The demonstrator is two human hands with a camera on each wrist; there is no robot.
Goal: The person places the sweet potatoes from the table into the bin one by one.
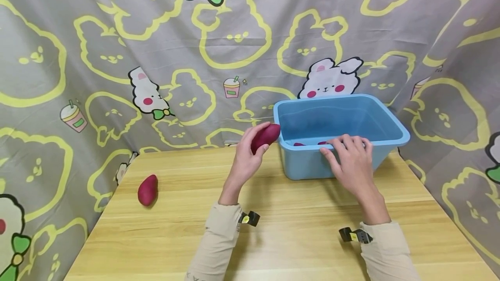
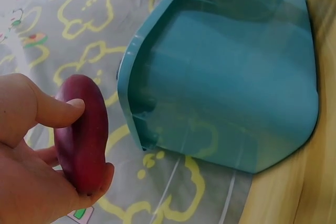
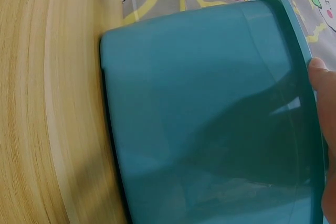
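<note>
My left hand [image 1: 251, 151] grips a smooth dark-red oblong piece [image 1: 267, 137], rounded like a mango or sweet potato, just off the left rim of a blue plastic bin [image 1: 312, 164]. In the left wrist view the thumb presses one side of the piece [image 2: 84, 135] and fingers support it from below. My right hand [image 1: 351, 161] holds the bin's near rim, fingers hooked over it and thumb at the front. Small parts of similar dark-red pieces [image 1: 300, 144] show inside the bin, mostly hidden by its near wall.
Another dark-red piece [image 1: 148, 190] lies on the left part of the wooden table [image 1: 175, 237]. Behind the table hangs a grey curtain [image 1: 183, 55] with yellow cartoon outlines. The bin stands at the table's back right, near the curtain.
</note>
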